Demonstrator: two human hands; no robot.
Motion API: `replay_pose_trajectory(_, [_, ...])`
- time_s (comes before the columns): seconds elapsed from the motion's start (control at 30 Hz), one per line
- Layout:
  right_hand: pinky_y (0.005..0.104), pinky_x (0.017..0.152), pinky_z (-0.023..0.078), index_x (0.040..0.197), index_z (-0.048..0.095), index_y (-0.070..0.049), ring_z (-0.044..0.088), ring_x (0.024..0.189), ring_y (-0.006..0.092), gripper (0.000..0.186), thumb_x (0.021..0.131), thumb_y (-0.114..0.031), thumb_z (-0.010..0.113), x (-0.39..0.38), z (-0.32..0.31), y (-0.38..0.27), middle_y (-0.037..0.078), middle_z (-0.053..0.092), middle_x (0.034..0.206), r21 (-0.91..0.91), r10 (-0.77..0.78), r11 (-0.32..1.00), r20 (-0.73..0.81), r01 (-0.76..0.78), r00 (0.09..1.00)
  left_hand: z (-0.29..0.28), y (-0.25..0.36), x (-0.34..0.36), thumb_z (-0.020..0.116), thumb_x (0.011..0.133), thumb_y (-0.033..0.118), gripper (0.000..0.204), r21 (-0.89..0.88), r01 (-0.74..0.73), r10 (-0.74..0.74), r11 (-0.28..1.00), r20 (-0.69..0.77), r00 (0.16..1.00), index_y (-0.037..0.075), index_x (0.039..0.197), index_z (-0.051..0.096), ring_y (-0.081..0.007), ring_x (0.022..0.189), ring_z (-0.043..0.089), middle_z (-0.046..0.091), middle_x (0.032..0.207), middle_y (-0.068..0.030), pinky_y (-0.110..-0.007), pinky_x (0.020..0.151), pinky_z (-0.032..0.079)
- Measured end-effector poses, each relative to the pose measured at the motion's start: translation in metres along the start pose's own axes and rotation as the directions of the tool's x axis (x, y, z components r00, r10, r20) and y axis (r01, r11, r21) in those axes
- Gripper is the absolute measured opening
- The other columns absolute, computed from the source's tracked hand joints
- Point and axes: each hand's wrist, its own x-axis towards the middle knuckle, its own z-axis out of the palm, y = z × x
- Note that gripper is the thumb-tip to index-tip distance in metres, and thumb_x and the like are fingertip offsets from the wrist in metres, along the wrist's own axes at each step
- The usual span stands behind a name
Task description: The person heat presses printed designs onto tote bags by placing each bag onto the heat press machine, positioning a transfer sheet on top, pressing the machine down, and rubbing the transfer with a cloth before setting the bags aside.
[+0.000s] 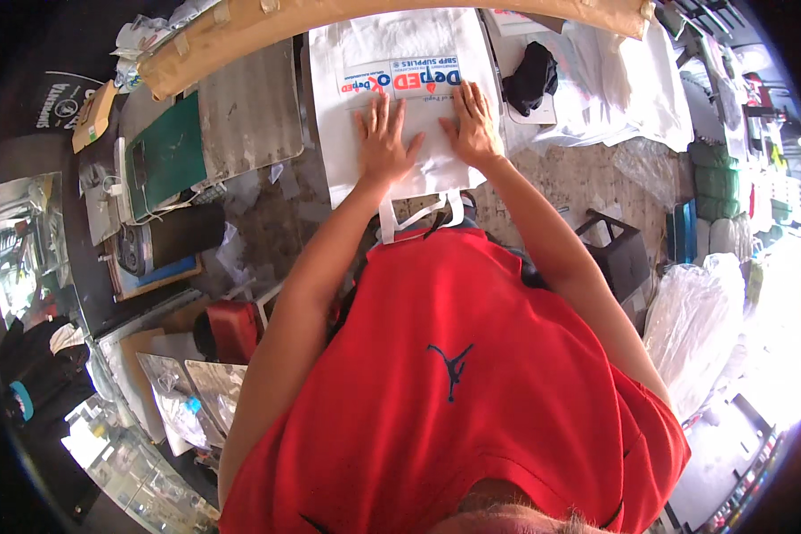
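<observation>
A white tote bag (pixel 338 151) with red and blue print lies flat in front of me, its white handles (pixel 418 212) hanging over the near edge toward my body. My left hand (pixel 386 142) rests on the bag's left half, palm down with fingers spread. On the right half lies my right hand (pixel 473 126), also flat, its fingertips over the edge of the print. Neither hand grips the bag; both press or rest on its surface. What supports the bag is mostly hidden under it.
A curved tan bar (pixel 400 20) crosses above the bag's far end. To the left are a grey board (pixel 254 111) and a green sheet (pixel 165 156). A black cloth item (pixel 531 78) and white bags (pixel 614 80) lie right. Lower right stands a black holder (pixel 616 254).
</observation>
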Motion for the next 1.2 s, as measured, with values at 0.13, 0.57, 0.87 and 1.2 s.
replay_pose_trajectory(0.13, [0.0523, 0.115, 0.021, 0.137, 0.043, 0.007, 0.028, 0.139, 0.0454, 0.064, 0.089, -0.032, 0.06, 0.0006, 0.0002, -0.001, 0.028, 0.035, 0.148, -0.009, -0.006, 1.0, 0.005, 0.006, 1.0, -0.0018, 0.001, -0.0014, 0.055, 0.089, 0.05, 0.073, 0.019, 0.001, -0.001, 1.0, 0.015, 1.0, 0.008, 0.147, 0.037, -0.0399, 0.143, 0.023, 0.026, 0.154, -0.0213, -0.062, 0.114, 0.008])
replay_pose_trajectory(0.57, [0.0524, 0.116, 0.019, 0.138, 0.04, 0.008, 0.025, 0.141, 0.0443, 0.068, 0.09, -0.036, 0.059, -0.0001, 0.0038, -0.0001, 0.028, 0.033, 0.148, -0.045, 0.018, 0.999, 0.017, -0.017, 1.0, -0.0035, 0.0023, -0.0008, 0.056, 0.09, 0.048, 0.071, 0.035, -0.016, 0.016, 0.999, -0.007, 1.0, 0.013, 0.148, 0.037, -0.0411, 0.141, 0.027, 0.027, 0.155, -0.0196, -0.065, 0.112, 0.009])
replay_pose_trajectory(0.87, [0.0528, 0.115, 0.02, 0.139, 0.038, 0.01, 0.025, 0.141, 0.0448, 0.07, 0.089, -0.035, 0.061, -0.0001, 0.0032, -0.0007, 0.029, 0.032, 0.149, -0.054, 0.018, 0.998, 0.005, -0.018, 1.0, -0.0025, 0.0015, -0.0011, 0.055, 0.09, 0.048, 0.071, -0.01, -0.009, 0.009, 1.0, 0.007, 1.0, 0.013, 0.149, 0.035, -0.043, 0.14, 0.027, 0.025, 0.156, -0.018, -0.061, 0.114, 0.012])
replay_pose_trajectory(1.2, [0.0539, 0.114, 0.021, 0.139, 0.038, 0.01, 0.028, 0.139, 0.0458, 0.072, 0.087, -0.032, 0.063, -0.0016, 0.0052, -0.001, 0.029, 0.033, 0.148, -0.026, -0.006, 1.0, -0.019, 0.005, 1.0, -0.0027, 0.0017, -0.0021, 0.055, 0.09, 0.049, 0.071, -0.004, 0.004, -0.004, 1.0, 0.025, 1.0, 0.013, 0.148, 0.036, -0.0404, 0.142, 0.024, 0.025, 0.156, -0.0181, -0.06, 0.115, 0.011])
